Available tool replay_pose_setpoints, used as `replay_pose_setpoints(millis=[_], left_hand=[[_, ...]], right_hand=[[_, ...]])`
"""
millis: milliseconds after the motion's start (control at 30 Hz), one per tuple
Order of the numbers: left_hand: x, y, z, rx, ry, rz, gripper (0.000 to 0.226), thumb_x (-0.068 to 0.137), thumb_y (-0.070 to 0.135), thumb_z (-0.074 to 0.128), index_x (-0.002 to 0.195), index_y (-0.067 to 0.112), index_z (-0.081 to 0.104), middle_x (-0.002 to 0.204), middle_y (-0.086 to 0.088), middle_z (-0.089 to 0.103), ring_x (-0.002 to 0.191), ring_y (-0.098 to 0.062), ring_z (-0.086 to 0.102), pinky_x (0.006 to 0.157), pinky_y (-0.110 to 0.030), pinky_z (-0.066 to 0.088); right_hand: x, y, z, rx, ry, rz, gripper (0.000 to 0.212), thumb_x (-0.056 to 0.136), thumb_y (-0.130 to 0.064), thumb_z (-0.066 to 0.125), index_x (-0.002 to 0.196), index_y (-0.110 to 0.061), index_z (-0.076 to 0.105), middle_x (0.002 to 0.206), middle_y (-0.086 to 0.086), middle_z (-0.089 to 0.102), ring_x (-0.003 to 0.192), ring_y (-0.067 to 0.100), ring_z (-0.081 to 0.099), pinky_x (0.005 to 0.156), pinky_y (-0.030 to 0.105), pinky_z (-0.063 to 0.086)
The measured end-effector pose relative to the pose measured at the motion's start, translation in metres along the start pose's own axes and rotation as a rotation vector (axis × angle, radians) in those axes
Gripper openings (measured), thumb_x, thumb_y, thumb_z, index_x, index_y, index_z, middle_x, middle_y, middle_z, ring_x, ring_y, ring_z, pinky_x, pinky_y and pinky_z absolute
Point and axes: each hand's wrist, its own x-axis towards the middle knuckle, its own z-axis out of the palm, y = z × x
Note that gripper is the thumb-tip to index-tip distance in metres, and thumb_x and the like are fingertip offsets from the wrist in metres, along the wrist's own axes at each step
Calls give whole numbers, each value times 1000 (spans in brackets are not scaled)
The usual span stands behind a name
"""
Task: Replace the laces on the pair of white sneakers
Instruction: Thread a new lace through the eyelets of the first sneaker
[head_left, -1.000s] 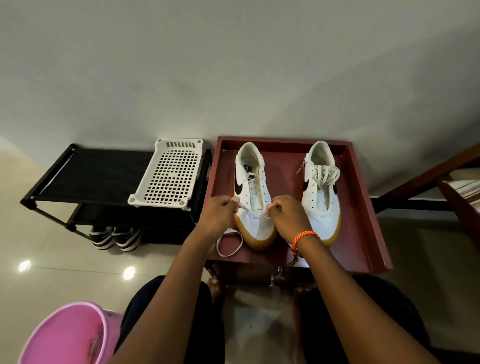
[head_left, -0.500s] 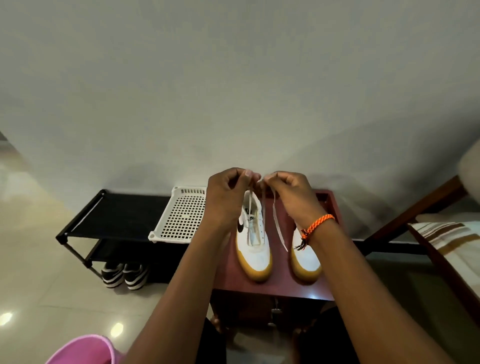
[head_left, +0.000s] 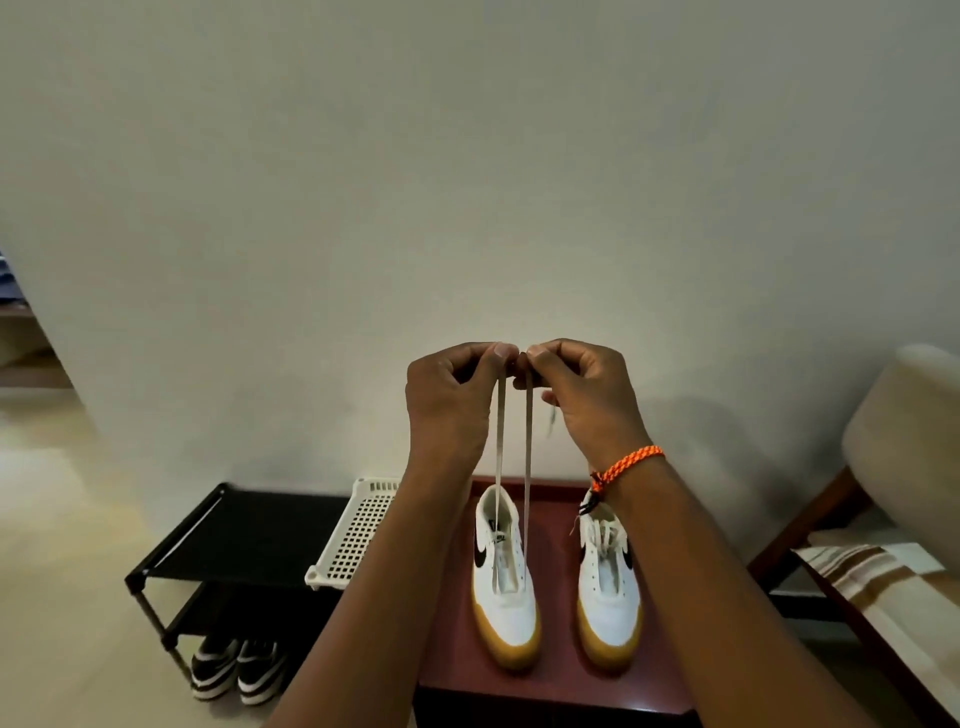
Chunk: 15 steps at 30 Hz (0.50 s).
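Head view, single frame. Both hands raised in front of the wall, above the bench (head_left: 550, 691), a dark red-brown surface carrying the pair of sneakers.

Left hand (head_left: 449, 400): fingers curled, thumb and forefinger pinching one end of the white lace (head_left: 528, 467). Right hand (head_left: 589, 397): same posture, pinching the other end. The two pinches sit just beside each other, fingertips nearly touching. The right wrist wears an orange braided bracelet (head_left: 626, 464).

The lace hangs as two near-parallel strands from the hands down to the left sneaker (head_left: 504, 582), both strands entering near the toe end of the eyelet rows. Strands look taut and straight. The rest of that shoe's eyelets carry no lace.

The right sneaker (head_left: 609, 587) stands just beside it, apart, fully laced with a loose knot at the top. Both shoes: white upper, tan gum sole, toes toward the camera. Black swoosh mark on the side of each; a small black label on the left shoe's tongue, writing too small to read.

Off the bench: white perforated plastic tray (head_left: 358, 535) resting on a black shoe rack (head_left: 244, 535); black-and-white striped shoes (head_left: 236, 673) on the floor below it.
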Motion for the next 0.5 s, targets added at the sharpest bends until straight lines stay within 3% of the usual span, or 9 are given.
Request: replay_pose_setpoints(millis=[367,500], left_hand=[[28,61,4,110,10,94,28,110,29,59,105,20,85,94,6,82,98,-11,78,103,-42,59],[34,66,2,198,50,127,16,103,18,70,105,22,85,94,9,82,96,-10,77,98,-41,62]], right_hand=[[13,-54,6,60,83,-210,13,98,-12,73,91,-21,78,87,-5,80,90,13,78,87,28,62],[11,-54,7,116,75,-212,16,97,-2,69,98,-14,79,94,1,80,96,19,77,86,31,64]])
